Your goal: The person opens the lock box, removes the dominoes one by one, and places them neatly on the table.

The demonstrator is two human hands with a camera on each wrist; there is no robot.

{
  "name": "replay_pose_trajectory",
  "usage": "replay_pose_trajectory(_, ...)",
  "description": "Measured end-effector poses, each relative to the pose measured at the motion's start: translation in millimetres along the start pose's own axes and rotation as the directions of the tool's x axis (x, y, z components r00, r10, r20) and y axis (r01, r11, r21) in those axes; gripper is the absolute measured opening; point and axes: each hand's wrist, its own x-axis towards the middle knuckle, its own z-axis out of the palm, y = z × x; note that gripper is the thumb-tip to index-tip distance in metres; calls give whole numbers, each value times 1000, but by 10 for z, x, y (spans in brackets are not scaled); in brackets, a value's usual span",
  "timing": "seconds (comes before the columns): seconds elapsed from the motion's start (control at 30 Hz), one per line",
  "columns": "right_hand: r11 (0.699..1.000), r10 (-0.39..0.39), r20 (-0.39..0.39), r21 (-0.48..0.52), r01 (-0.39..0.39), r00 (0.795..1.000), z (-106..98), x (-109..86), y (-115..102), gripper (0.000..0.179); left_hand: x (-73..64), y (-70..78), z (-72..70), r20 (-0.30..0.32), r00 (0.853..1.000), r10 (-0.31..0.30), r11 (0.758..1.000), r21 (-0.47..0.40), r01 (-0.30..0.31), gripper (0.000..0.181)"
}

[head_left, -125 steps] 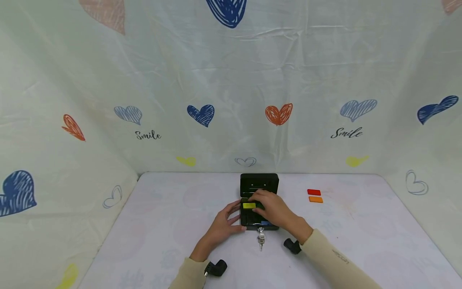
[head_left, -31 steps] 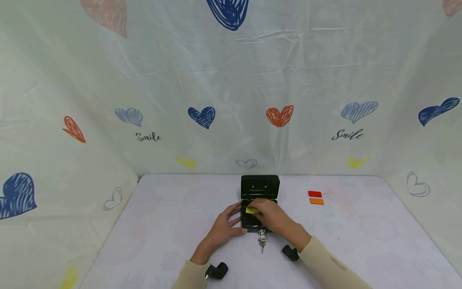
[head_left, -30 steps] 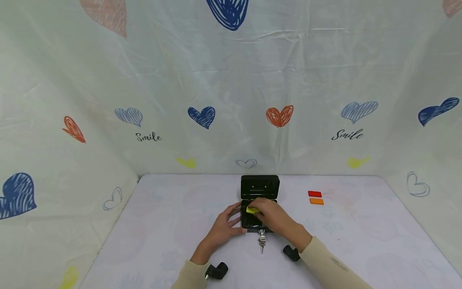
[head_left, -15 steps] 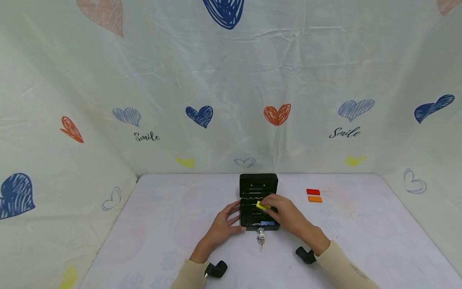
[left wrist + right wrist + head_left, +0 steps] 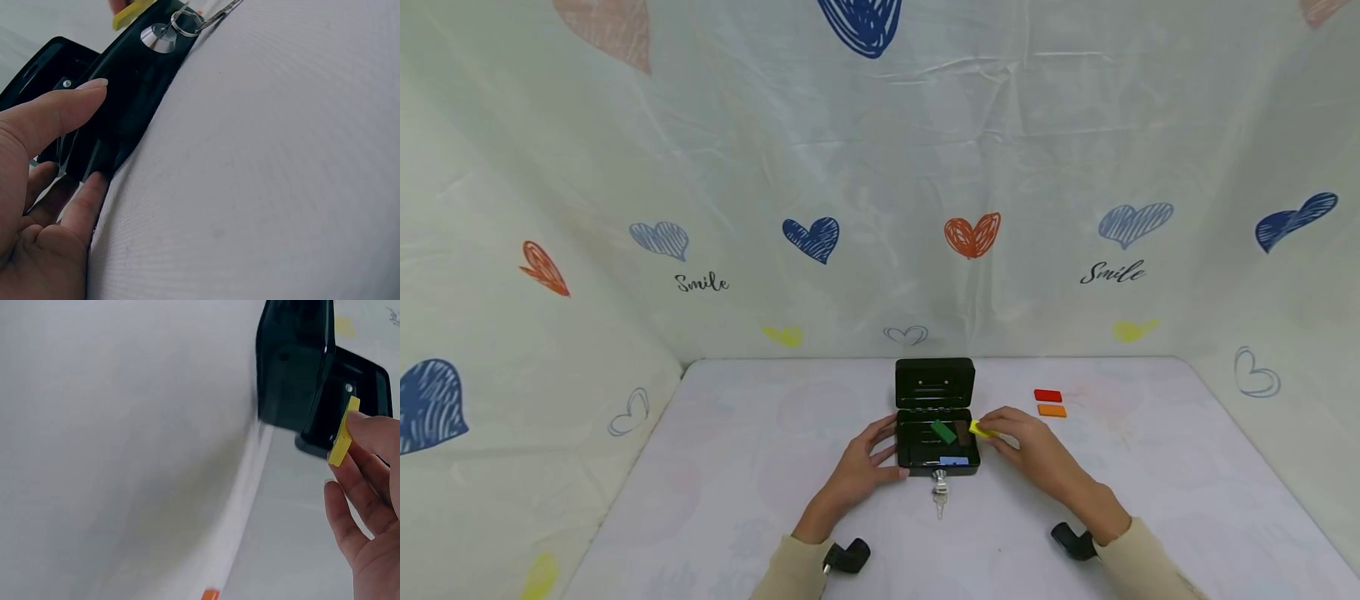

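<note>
A black cash box [image 5: 913,454] stands on the table with its lid raised. My left hand [image 5: 859,471] holds its left side, fingers along that side and thumb at the front corner; in the left wrist view the thumb lies against the box's wall. Between thumb and fingertips my right hand [image 5: 1037,450] pinches a flat yellow block [image 5: 345,432], just over the box's right rim. Inside the box are a green block [image 5: 943,431], a brown block [image 5: 962,432] and a blue block [image 5: 954,461]. Keys [image 5: 940,502] hang from the lock [image 5: 159,37] at the front.
On the table [image 5: 760,433] to the right of the box lie a red block [image 5: 1048,395] and an orange block [image 5: 1052,411], one behind the other. A white curtain [image 5: 880,167] printed with hearts stands behind and to the sides.
My right hand has picked the yellow block up from inside the box and carried it right, to the box's right rim. The green and brown blocks have come into sight. My left hand stays put.
</note>
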Motion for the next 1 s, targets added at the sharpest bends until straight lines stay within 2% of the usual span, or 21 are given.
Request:
replay_pose_trajectory(0.2, 999, 34, 4, -32, -34, 999, -132, -145, 190, 37, 2, 16, 6, 4, 1000, 0, 1000, -10, 0, 87)
replay_pose_trajectory(0.43, 997, -30, -55, -69, 26, 998, -252, -307, 472, 39, -7, 43, 3, 6, 1000, 0, 1000, -11, 0, 87)
replay_pose_trajectory(0.53, 997, -28, -65, -78, 23, 997, -297, -357, 564, 40, -2, 33, -1, 5, 1000, -2, 1000, -8, 2, 87)
replay_pose_trajectory(0.57, 996, -15, -57, -88, 10, 998, -318, -370, 585, 40, 13, -7, -5, 3, 1000, -2, 1000, -5, 2, 87)
replay_pose_trajectory(0.7, 992, 13, -18, -128, -15, 1000, -387, -397, 656, 39, 9, 8, -4, 5, 1000, -5, 1000, -15, 5, 88)
replay_pose_trajectory(1.0, 986, 53, 78, -164, -40, 996, -464, -425, 817, 35, -32, 153, -1, 19, 1000, 6, 1000, -28, -6, 87)
